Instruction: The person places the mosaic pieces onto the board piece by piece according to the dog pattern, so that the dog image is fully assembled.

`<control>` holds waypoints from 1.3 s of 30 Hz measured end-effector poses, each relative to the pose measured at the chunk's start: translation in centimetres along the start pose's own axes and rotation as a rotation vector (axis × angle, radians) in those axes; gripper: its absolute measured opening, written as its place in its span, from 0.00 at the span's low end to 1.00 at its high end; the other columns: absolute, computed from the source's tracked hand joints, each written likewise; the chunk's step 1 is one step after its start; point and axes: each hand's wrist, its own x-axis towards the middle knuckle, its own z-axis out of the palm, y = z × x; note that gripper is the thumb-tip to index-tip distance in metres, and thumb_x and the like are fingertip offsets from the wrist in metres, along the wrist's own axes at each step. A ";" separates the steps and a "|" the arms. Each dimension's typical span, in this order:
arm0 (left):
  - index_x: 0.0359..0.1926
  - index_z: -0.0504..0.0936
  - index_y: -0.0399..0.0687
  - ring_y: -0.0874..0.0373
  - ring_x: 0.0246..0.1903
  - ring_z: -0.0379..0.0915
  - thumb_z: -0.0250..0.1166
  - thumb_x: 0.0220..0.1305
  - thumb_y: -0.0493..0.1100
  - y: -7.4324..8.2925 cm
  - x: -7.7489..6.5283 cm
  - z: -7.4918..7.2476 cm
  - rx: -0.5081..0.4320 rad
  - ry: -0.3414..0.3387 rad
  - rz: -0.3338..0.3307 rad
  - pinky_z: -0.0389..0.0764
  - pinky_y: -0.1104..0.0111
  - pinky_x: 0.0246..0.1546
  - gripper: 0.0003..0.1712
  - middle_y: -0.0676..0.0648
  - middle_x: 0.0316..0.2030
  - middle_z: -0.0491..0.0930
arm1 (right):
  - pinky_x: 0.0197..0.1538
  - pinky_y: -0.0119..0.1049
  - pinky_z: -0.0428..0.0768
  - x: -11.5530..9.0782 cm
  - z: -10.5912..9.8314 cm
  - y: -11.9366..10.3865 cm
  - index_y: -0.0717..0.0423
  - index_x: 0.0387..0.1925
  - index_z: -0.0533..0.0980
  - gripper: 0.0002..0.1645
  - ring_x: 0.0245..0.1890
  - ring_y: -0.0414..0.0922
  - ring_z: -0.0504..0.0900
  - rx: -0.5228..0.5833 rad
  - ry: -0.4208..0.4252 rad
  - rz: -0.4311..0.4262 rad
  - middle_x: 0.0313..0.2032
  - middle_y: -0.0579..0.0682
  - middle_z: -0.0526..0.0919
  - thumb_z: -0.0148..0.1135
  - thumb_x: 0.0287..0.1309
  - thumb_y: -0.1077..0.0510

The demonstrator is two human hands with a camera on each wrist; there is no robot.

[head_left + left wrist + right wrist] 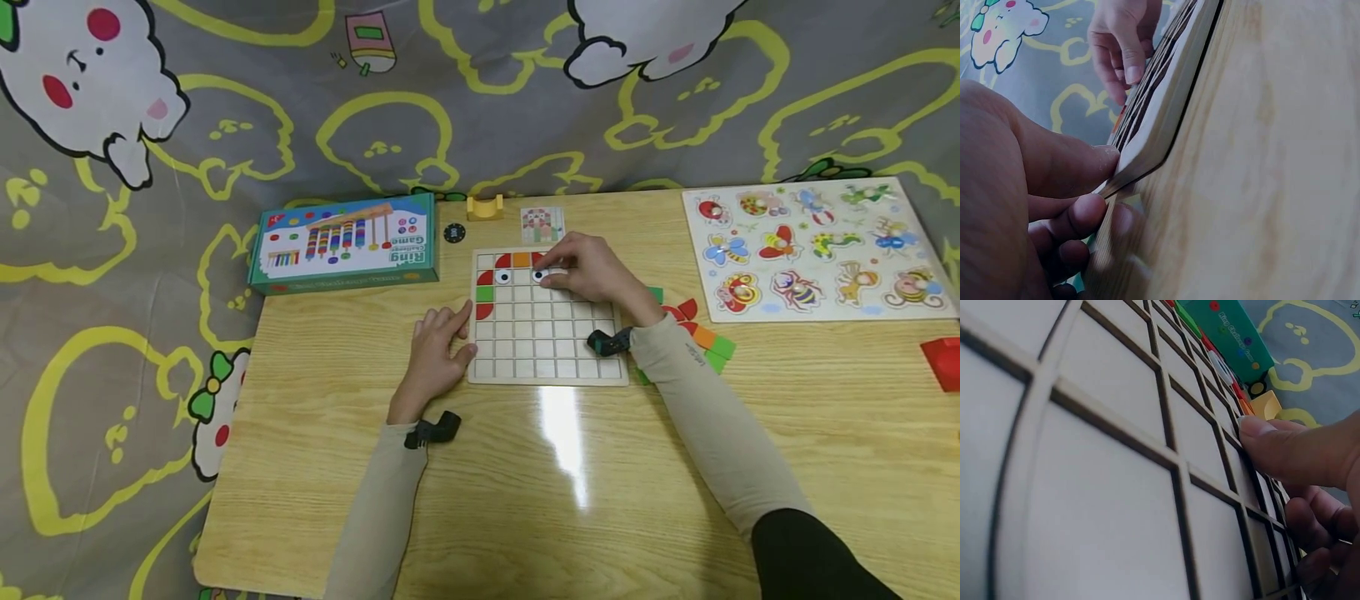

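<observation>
A pale square grid board [525,367] lies on the table. Along its top row and left column sit red rounded tiles [485,312], an orange tile [521,260], a green tile [485,293] and a white eye tile [503,277]. My right hand [590,267] pinches a second eye tile [539,276] at the board's upper part; in the right wrist view the thumb [1272,440] hides that tile. My left hand [433,354] touches the board's left edge with index finger and thumb spread apart. The left wrist view shows the thumb [1069,159] against the board's rim [1160,137].
Loose red, orange and green tiles [705,337] lie right of the board, partly under the right forearm. Behind it are a small pattern card [542,225], a yellow block [485,208] and a black disc [454,233]. A game box [345,243] stands left, an insect puzzle [821,250] right.
</observation>
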 end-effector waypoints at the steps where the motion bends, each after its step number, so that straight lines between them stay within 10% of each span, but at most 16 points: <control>1: 0.71 0.67 0.44 0.56 0.34 0.56 0.64 0.58 0.41 0.1 0.0 0.0 0.000 -0.001 -0.001 0.54 0.62 0.43 0.38 0.53 0.32 0.70 | 0.40 0.42 0.69 -0.1 -0.1 0.1 0.50 0.43 0.87 0.14 0.36 0.46 0.74 0.002 0.001 -0.004 0.40 0.51 0.81 0.74 0.53 0.56; 9: 0.71 0.68 0.45 0.57 0.35 0.56 0.65 0.58 0.41 0.3 -0.3 0.4 0.002 0.003 -0.017 0.54 0.64 0.42 0.39 0.53 0.32 0.71 | 0.40 0.38 0.69 -2.5 -2.2 0.6 0.50 0.46 0.86 0.15 0.37 0.44 0.74 0.080 0.075 0.058 0.42 0.51 0.80 0.72 0.56 0.56; 22: 0.72 0.66 0.45 0.56 0.35 0.56 0.64 0.59 0.41 0.1 -0.3 0.3 -0.003 0.002 -0.007 0.53 0.63 0.42 0.38 0.54 0.33 0.70 | 0.31 0.31 0.73 -11.4 -8.4 3.4 0.49 0.41 0.87 0.10 0.30 0.43 0.78 -0.111 0.100 0.141 0.37 0.45 0.85 0.71 0.56 0.58; 39: 0.70 0.68 0.43 0.54 0.35 0.56 0.64 0.57 0.41 0.3 -0.2 0.2 -0.017 0.019 0.008 0.54 0.62 0.41 0.38 0.51 0.33 0.71 | 0.29 0.30 0.69 -13.9 -7.0 4.4 0.49 0.38 0.88 0.09 0.25 0.36 0.72 -0.191 0.123 0.051 0.30 0.43 0.82 0.74 0.52 0.61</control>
